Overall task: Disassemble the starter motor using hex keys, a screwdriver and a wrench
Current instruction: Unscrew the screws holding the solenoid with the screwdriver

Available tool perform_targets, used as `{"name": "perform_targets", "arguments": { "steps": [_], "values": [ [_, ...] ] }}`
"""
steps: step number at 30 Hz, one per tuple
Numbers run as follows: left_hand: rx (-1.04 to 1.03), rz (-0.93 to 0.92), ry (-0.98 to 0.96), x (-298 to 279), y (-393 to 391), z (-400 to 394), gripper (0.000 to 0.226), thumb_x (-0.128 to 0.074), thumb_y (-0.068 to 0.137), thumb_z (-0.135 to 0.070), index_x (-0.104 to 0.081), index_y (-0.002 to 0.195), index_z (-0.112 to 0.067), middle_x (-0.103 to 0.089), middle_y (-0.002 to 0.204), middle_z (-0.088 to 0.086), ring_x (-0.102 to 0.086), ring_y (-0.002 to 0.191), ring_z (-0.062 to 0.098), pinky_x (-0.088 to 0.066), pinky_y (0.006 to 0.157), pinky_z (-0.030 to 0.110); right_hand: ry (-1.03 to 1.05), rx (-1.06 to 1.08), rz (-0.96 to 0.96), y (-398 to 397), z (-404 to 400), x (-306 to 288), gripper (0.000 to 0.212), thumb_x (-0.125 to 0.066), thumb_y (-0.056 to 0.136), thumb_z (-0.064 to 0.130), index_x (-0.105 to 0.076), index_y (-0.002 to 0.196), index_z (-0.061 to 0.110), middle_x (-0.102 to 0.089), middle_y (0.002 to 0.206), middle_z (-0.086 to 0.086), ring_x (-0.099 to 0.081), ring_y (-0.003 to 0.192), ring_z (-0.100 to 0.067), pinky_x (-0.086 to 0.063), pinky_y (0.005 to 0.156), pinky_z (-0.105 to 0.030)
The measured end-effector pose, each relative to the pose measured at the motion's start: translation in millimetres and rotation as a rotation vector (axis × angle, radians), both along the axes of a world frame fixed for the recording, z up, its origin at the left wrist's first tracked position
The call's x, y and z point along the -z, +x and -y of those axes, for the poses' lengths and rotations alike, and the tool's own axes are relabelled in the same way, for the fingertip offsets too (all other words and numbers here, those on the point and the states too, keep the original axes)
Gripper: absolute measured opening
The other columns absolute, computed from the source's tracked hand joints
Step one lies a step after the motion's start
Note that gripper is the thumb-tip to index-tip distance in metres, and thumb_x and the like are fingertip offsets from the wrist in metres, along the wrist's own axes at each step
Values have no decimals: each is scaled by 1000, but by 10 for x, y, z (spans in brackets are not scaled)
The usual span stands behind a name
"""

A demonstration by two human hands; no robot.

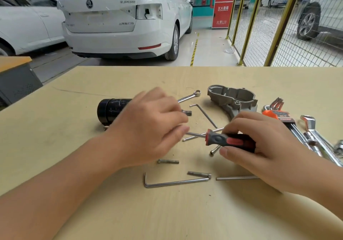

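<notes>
The black cylindrical starter motor body (109,110) lies on its side on the wooden table (55,147). My left hand (148,126) covers its right end, fingers curled over it; what they grip is hidden. My right hand (259,143) holds the red and grey handle of a screwdriver (228,141), its shaft pointing left toward my left fingertips. The grey cast end housing (233,98) sits apart at the back right. A combination wrench (191,95) lies behind my left hand.
Hex keys lie loose: one (204,112) mid-table, a long one (174,182) near me. Two bolts (168,161) (199,174) and a thin rod (235,178) lie in front. An orange hex key holder (276,113) and chrome wrenches (319,139) are at the right.
</notes>
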State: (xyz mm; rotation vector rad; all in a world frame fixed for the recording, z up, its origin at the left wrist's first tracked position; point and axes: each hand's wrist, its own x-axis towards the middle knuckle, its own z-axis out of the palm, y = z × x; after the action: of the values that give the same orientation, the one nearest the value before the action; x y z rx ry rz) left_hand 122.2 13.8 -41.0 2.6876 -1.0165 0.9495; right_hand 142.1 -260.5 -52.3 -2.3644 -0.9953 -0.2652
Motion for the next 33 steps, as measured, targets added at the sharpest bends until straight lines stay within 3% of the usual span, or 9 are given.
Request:
{"name": "perform_targets", "arguments": {
  "steps": [4,9,12,14,16,20,26,31,33],
  "values": [
    [-46,-12,113,89,-49,102,33,-50,105,-32,-78,97,-16,-70,91,-3,-60,88,30,-50,75,49,91,47,24,1,-17,-5,23,-77,76,42,-72,94,29,-62,92,12,-62,84,-12,-48,72,-32],
    [-105,37,30,133,-53,143,16,-69,94,-24,-79,84,-16,-67,72,-5,-56,71,28,-49,61,42,202,108,-16,-37,-50,-28,24,-86,66,38,-75,87,33,-67,84,11,-66,81,-14,-48,67,-25],
    [-123,13,-44,154,-44,152,13,-72,89,-23,-80,82,-16,-68,69,-5,-54,68,26,-51,59,41,345,170,-217,-74,-74,-46,37,-99,58,32,-75,85,36,-73,76,12,-69,65,-6,-48,55,-13],
    [-124,-9,-75,159,-36,149,13,-73,89,-24,-81,83,-15,-70,71,-5,-55,67,26,-52,58,41,508,177,-406,-55,-99,-34,38,-99,52,27,-76,82,30,-69,60,4,-58,43,-8,-44,43,-18],
    [-133,-27,-103,156,-37,151,13,-73,88,-25,-80,82,-15,-70,72,-5,-56,67,26,-52,57,39,642,192,-581,-18,-99,-28,45,-102,46,25,-76,81,17,-60,54,-9,-48,41,-21,-42,41,-27],
    [-160,-79,-192,151,-48,188,12,-75,86,-26,-76,80,-16,-67,73,-6,-57,69,23,-51,56,38,809,190,-856,-6,-122,-77,38,-91,52,28,-72,77,6,-60,61,-10,-46,42,-22,-40,40,-27],
    [-214,-136,-292,156,-45,188,16,-87,84,-24,-74,82,-16,-67,78,-4,-61,75,24,-54,63,43,943,212,-989,35,-107,-111,34,-77,69,29,-68,87,2,-69,79,-22,-49,42,-19,-42,38,-27],
    [-139,-79,-83,170,-37,143,21,-63,97,-30,-79,94,-17,-70,83,-4,-54,77,26,-48,62,37,945,192,-991,51,-109,-66,33,-79,66,27,-68,86,3,-69,78,-22,-51,42,-19,-44,38,-28],
    [-135,-40,-63,185,-26,150,17,-66,94,-24,-79,90,-15,-69,79,-3,-51,75,25,-48,59,37,938,182,-985,55,-107,-59,37,-81,63,28,-67,85,3,-69,77,-22,-51,43,-20,-45,38,-29]
  ]
}}
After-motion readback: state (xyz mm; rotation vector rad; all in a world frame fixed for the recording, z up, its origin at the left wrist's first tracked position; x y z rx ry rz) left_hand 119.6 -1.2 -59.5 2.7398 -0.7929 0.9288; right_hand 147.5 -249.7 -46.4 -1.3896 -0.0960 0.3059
